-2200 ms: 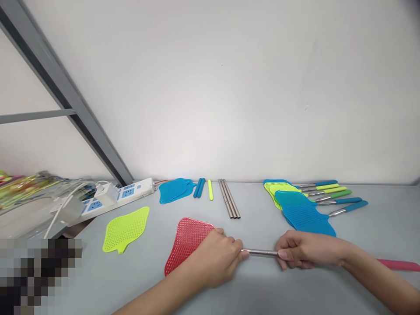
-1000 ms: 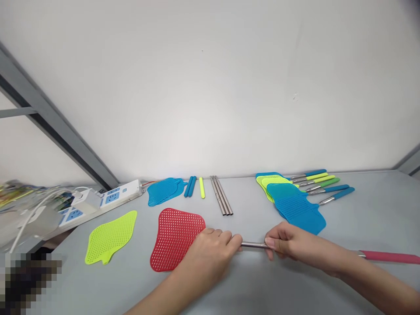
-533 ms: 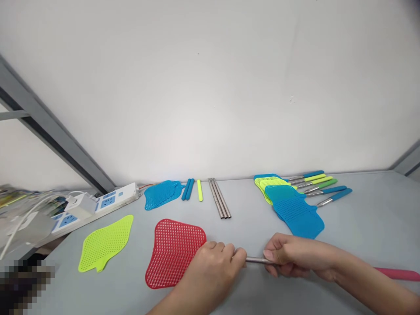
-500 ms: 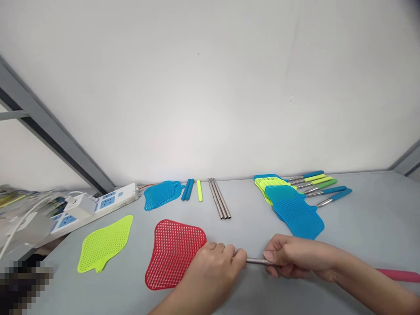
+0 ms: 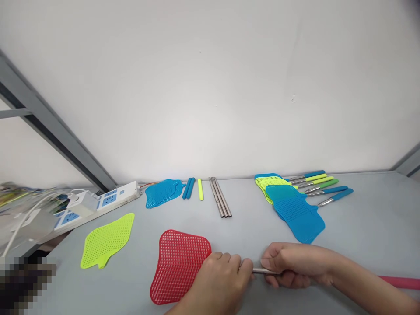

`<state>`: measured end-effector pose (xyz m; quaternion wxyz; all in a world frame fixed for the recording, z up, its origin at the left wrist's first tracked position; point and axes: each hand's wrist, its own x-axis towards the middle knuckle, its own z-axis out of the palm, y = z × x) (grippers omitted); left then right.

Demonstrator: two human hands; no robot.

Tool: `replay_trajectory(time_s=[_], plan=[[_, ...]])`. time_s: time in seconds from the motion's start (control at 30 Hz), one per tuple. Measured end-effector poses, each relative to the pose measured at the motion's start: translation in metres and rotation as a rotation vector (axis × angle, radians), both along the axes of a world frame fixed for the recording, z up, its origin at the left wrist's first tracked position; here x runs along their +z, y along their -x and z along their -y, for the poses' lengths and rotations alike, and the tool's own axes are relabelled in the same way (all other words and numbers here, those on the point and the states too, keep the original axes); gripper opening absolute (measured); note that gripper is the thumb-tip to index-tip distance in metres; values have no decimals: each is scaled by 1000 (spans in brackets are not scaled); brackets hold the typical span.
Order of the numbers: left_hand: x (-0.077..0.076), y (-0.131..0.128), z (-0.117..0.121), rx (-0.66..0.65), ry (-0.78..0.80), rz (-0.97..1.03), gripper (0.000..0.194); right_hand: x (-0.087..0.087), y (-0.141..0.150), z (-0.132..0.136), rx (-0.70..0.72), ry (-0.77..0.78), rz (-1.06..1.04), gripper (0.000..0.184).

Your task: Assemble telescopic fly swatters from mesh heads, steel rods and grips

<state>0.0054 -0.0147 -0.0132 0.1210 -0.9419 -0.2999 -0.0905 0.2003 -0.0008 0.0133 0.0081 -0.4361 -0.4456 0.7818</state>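
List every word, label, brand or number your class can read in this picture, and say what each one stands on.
No readable text.
White power strip: blue socket markings, too small and blurred to read.
Colourful packaging: too blurred to read.
Red fly swatter head and steel rod: no lettering visible.

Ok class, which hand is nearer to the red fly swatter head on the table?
Left. The left hand overlaps the edge of the red fly swatter head; the right hand sits farther right, apart from it, gripping a steel rod.
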Motion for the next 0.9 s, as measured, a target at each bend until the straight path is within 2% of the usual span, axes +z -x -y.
replay_trajectory(time_s=[0.2, 0.33, 0.53, 0.7, 0.9], plan=[[5, 0, -1, 40, 188, -66, 6, -5, -2, 1, -4, -151, 11, 35], [13, 2, -3, 76, 267, -66, 13, -5, -4, 1, 33, -276, -3, 35], [23, 6, -9, 88, 296, -72, 22, 1, -13, -5, 78, -371, 40, 28], [25, 11, -17, 23, 319, -86, 23, 0, -21, -10, 91, -386, 121, 35], [29, 15, -24, 22, 329, -68, 21, 6, -24, -11, 103, -451, 227, 41]])
